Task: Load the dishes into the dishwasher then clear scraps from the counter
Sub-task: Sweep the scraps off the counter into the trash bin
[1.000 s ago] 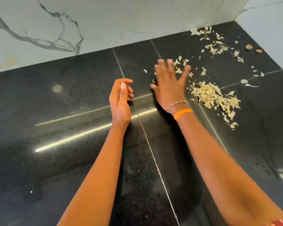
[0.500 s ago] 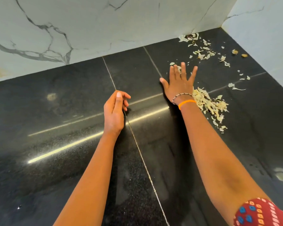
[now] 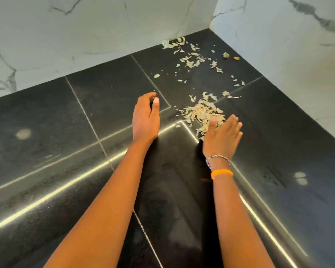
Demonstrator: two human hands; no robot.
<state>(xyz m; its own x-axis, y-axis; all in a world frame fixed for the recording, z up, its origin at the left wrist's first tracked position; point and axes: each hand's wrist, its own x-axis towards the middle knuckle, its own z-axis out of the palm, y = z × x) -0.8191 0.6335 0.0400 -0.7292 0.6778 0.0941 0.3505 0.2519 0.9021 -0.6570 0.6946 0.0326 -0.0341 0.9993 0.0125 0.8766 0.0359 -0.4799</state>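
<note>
The right grip (image 3: 221,135), fingers straight and holding nothing, has been drawn back from the far scatter to the near edge of the scrap pile (image 3: 203,114) on the bench (image 3: 66,151); the left grip (image 3: 145,117) is kept loosely curled (empty). Gathering is judged underway.

We look down on a glossy black stone counter (image 3: 46,132) with thin pale joints, bright streaks of light glinting across it. White marble walls (image 3: 85,35) with grey veins meet in the far right corner.
</note>
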